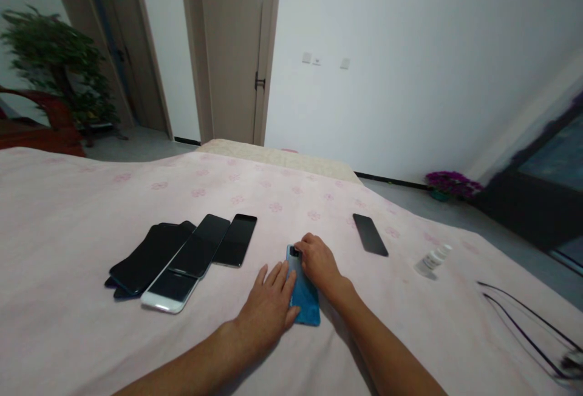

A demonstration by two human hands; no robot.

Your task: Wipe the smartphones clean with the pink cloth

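Observation:
A blue smartphone point(306, 299) lies back up on the pink flowered cloth, its dark camera block at the far end. Along its left edge rests my left hand point(269, 299), fingers stretched and a little apart, the thumb touching the lower back of the phone. My right hand point(319, 260) is closed over the top right corner, with its fingertips pressed together at the camera block point(295, 251). Whatever may be between those fingertips is hidden or too small to make out.
Several dark-screened phones point(152, 256) lie overlapping at the left, one with a white frame point(166, 305). Another black phone point(370, 235) lies to the right. Beyond it are a small clear bottle point(430, 262) and a thin black cord-like item point(523, 329) near the cloth's right side.

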